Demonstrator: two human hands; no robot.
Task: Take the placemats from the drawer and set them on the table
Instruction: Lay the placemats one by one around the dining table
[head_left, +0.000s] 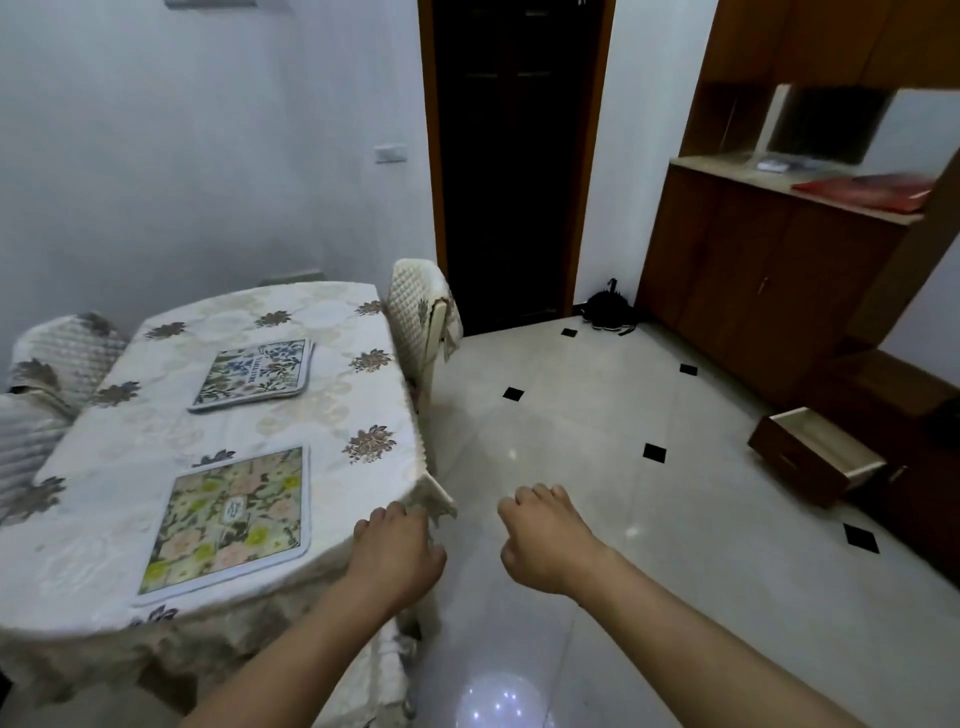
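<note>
Near placemat: floral, flat on the table, close to its near edge
Far placemats: stacked further back on the cloth, well apart from the near one
Drawer: pulled open at the right, low on the cabinet
Left hand: fingers curled, empty, at the table's corner
Right hand: loosely curled, empty, above the floor

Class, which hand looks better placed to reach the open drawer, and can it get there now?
Probably the right hand, but not yet: bare floor lies between it and the drawer. Nothing blocks the path.
</note>
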